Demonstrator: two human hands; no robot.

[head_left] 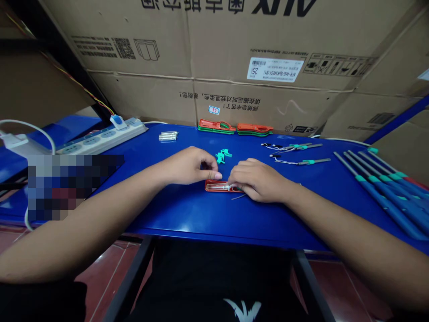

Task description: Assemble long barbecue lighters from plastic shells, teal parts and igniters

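A black garment is worn over the body and is marked by a white print, which is formed of tapering, blade-like strokes spread into a fan. Above the print, the cloth is left plain. Left of the print, a black sleeve is seen; the left forearm, right forearm, left hand and right hand are left bare.

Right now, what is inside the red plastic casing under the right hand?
A clear tube lies in the left end of the red plastic casing; the right hand hides much of the other end.
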